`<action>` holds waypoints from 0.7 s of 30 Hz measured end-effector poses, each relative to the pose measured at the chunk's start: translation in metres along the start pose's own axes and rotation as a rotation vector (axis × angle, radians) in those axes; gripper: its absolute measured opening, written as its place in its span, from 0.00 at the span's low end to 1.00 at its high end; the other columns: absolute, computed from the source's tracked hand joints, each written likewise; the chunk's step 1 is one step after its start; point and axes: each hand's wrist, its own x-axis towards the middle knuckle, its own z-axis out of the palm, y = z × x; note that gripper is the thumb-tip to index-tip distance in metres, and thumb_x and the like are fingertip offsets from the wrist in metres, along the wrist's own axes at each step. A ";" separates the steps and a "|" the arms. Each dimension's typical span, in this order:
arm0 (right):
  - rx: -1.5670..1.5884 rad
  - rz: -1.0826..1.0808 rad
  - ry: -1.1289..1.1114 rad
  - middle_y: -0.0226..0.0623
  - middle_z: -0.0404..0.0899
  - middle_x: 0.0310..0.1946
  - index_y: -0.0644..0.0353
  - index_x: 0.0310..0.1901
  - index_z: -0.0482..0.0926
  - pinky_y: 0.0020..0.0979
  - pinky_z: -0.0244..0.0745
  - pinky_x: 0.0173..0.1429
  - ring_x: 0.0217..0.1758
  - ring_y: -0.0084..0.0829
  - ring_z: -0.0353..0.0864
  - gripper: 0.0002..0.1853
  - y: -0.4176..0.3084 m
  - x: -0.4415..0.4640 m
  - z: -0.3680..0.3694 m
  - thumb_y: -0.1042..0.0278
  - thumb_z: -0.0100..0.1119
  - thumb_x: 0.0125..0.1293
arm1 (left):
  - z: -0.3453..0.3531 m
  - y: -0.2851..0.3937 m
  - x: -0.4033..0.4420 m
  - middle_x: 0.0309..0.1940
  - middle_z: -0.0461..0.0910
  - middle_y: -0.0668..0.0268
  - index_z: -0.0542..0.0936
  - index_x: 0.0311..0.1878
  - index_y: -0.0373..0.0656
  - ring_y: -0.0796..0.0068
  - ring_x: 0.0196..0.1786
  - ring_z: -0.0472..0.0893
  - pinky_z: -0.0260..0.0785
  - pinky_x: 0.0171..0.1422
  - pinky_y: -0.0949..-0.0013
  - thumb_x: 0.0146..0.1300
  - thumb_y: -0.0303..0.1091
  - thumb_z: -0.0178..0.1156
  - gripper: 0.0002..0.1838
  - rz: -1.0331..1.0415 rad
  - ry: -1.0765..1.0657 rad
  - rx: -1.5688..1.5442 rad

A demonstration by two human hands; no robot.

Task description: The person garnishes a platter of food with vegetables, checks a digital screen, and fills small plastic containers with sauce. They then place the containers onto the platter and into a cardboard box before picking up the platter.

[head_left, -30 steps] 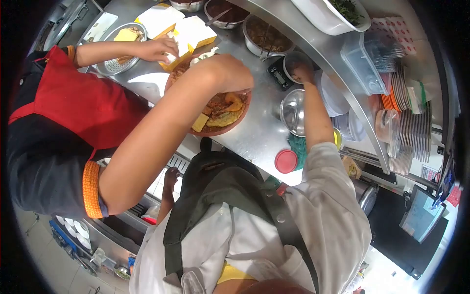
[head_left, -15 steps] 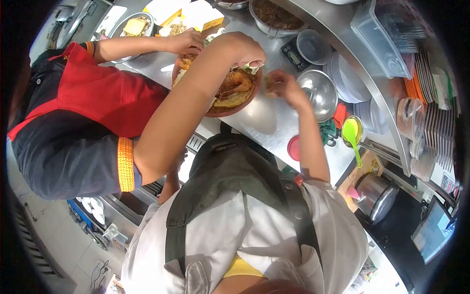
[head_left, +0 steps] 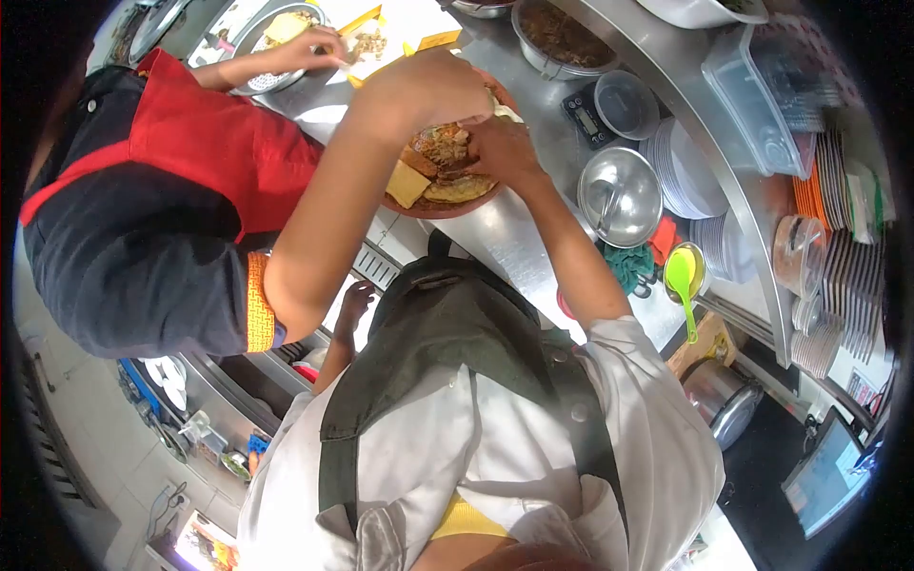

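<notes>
My right hand (head_left: 505, 150) reaches over a round reddish-brown dish (head_left: 446, 213), its bent fingers down at the food. What they hold, if anything, is hidden. In the dish lie a flat yellow slice (head_left: 407, 186), a browned omelette-like piece (head_left: 459, 190) and a chopped brown filling (head_left: 444, 145). Low at my side, away from the counter, my left hand (head_left: 356, 301) hangs loosely open with nothing visible in it. A co-worker's near hand (head_left: 466, 95) is at the dish's far side, close to my right hand; what it touches is hidden.
The co-worker's forearm (head_left: 333, 228) crosses in front of me from the left. Their other hand (head_left: 319, 49) is by a metal colander (head_left: 262, 80). On the right are a steel bowl (head_left: 621, 197), a scale (head_left: 587, 119), stacked plates (head_left: 681, 171) and an overhead shelf edge (head_left: 724, 162).
My right hand has moved left from beside the steel bowl, where it held a small blurred piece, onto the dish. The co-worker's far hand has left the dish towards the colander. The view has shifted.
</notes>
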 end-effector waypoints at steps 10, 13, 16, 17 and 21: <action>-0.357 -0.035 0.105 0.39 0.85 0.34 0.51 0.47 0.85 0.50 0.67 0.52 0.47 0.44 0.83 0.14 -0.019 0.027 0.048 0.70 0.53 0.63 | -0.016 -0.042 0.026 0.36 0.82 0.70 0.77 0.57 0.42 0.81 0.31 0.79 0.62 0.24 0.80 0.67 0.32 0.61 0.16 0.001 0.058 -0.106; -0.339 -0.122 0.044 0.44 0.86 0.35 0.53 0.46 0.85 0.51 0.68 0.46 0.42 0.47 0.85 0.14 -0.017 0.030 0.037 0.70 0.53 0.62 | -0.005 -0.013 0.020 0.38 0.82 0.69 0.76 0.58 0.39 0.79 0.34 0.79 0.67 0.31 0.76 0.67 0.30 0.59 0.17 -0.028 0.123 -0.011; -0.392 -0.176 -0.001 0.47 0.85 0.33 0.54 0.45 0.84 0.49 0.69 0.42 0.40 0.50 0.85 0.13 -0.017 0.041 0.034 0.71 0.54 0.61 | -0.002 -0.002 0.024 0.41 0.83 0.65 0.76 0.58 0.37 0.77 0.36 0.80 0.70 0.38 0.75 0.67 0.28 0.58 0.17 0.043 0.122 -0.041; -0.369 -0.191 0.049 0.48 0.85 0.32 0.55 0.45 0.84 0.48 0.70 0.42 0.40 0.51 0.85 0.13 -0.016 0.043 0.034 0.72 0.55 0.60 | -0.001 0.002 0.024 0.41 0.84 0.64 0.77 0.57 0.37 0.77 0.36 0.80 0.71 0.39 0.75 0.66 0.27 0.58 0.17 0.049 0.121 -0.058; -0.185 -0.209 0.098 0.49 0.83 0.33 0.59 0.43 0.83 0.46 0.74 0.45 0.41 0.53 0.84 0.11 -0.014 0.054 0.022 0.75 0.54 0.60 | 0.000 -0.003 0.029 0.39 0.83 0.64 0.78 0.56 0.36 0.77 0.35 0.80 0.71 0.39 0.75 0.64 0.28 0.59 0.17 0.064 0.130 -0.088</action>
